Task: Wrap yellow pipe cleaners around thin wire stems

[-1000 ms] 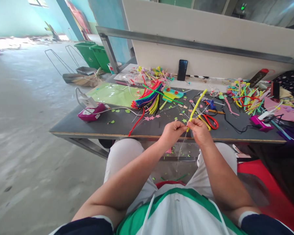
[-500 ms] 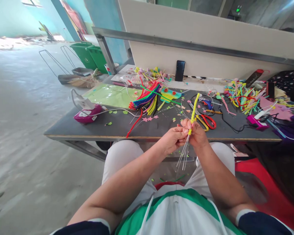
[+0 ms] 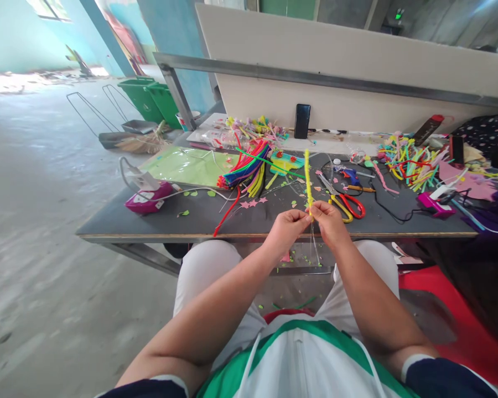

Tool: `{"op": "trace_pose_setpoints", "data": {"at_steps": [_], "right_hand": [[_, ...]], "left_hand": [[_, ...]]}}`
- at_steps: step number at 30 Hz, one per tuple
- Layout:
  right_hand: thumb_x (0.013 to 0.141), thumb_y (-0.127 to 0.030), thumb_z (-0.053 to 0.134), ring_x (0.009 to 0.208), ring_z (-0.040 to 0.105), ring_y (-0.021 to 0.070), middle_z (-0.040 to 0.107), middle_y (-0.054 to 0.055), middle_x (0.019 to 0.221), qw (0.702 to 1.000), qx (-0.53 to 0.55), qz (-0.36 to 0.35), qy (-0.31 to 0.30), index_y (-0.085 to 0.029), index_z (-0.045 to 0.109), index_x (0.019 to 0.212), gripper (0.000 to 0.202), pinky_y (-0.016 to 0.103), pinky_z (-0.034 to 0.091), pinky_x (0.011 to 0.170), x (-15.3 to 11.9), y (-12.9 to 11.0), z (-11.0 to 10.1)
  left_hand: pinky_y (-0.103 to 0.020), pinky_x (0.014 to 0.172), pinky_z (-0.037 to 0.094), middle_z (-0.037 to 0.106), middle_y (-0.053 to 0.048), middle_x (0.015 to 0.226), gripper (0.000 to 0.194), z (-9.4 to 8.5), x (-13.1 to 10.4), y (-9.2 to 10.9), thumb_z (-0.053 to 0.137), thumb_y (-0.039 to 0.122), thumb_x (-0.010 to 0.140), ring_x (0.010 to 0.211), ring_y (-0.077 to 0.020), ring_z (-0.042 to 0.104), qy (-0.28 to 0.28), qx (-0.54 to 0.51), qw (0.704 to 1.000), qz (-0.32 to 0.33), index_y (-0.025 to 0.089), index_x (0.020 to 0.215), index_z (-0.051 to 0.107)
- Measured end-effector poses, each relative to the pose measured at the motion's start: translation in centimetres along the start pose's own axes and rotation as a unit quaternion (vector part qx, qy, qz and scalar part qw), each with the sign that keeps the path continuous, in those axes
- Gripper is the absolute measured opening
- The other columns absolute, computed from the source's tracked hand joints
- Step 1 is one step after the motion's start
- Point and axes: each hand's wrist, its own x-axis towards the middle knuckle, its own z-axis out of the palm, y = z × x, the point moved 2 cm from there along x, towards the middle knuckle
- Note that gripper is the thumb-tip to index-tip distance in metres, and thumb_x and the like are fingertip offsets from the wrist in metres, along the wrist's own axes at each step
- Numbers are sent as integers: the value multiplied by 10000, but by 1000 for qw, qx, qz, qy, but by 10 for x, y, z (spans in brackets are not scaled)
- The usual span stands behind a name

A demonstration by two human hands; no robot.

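Observation:
A fuzzy yellow pipe-cleaner stem [image 3: 307,176] stands nearly upright between my hands, above the table's front edge. Thin bare wires [image 3: 314,243] hang from its lower end. My left hand [image 3: 291,225] pinches the stem's base from the left, thumb against fingertips. On the other side, my right hand [image 3: 328,222] is closed on the same spot, fingers curled around it. The fingertips hide the place where the yellow fuzz meets the wires. Just right of my right hand lie scissors [image 3: 347,205] with red and yellow handles.
A bundle of coloured pipe cleaners [image 3: 249,166] lies on the grey table [image 3: 157,221]. Behind it a phone [image 3: 302,121] leans upright. A blue glue gun [image 3: 351,176] rests beyond the scissors. Magenta power blocks [image 3: 148,199] with cords sit at both sides. Another person's hand shows at the right edge.
Both hands have shifted slightly left with the yellow stem, which has gone from leaning right to nearly upright. The hanging wires now look closer together. More of the scissors shows.

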Motion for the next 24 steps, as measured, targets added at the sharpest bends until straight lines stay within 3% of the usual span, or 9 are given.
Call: {"op": "trace_pose_setpoints", "data": {"at_steps": [7, 13, 17, 20, 24], "right_hand": [[702, -317, 727, 599, 492, 116, 592, -38, 599, 999, -37, 0, 3, -206, 656, 658, 139, 254, 388, 619, -3, -6, -2], [705, -288, 721, 595, 459, 105, 574, -41, 594, 1000, -12, -10, 7, -202, 644, 624, 141, 244, 359, 605, -2, -8, -5], [701, -297, 710, 597, 457, 116, 571, -30, 592, 1000, -20, -8, 3, -201, 644, 611, 147, 256, 364, 613, -1, -8, -5], [702, -303, 709, 613, 468, 122, 570, -19, 614, 1000, 9, -2, -19, -203, 649, 620, 142, 262, 381, 629, -2, -8, -2], [711, -331, 717, 585, 442, 108, 529, -13, 647, 995, 80, 4, -52, -199, 640, 627, 174, 260, 385, 601, -5, -8, 4]], "left_hand": [[-210, 459, 202, 407, 50, 541, 354, -2, 2, 2, 656, 474, 730, 475, -47, 301, 2, 103, 995, 15, 130, 690, 580], [-209, 506, 249, 439, 39, 607, 288, -5, 0, 14, 612, 420, 769, 534, -61, 328, -78, 149, 985, 33, 132, 779, 618], [-211, 520, 261, 445, 37, 609, 235, -7, 2, 15, 600, 361, 767, 555, -68, 343, -57, 177, 981, 52, 127, 752, 621], [-210, 506, 241, 415, 45, 578, 218, -5, 1, 12, 610, 340, 754, 534, -62, 315, -34, 151, 987, 46, 131, 696, 590], [-208, 475, 208, 382, 53, 543, 287, 2, -3, 7, 654, 364, 742, 488, -46, 285, -57, 4, 998, 15, 138, 631, 517]]}}
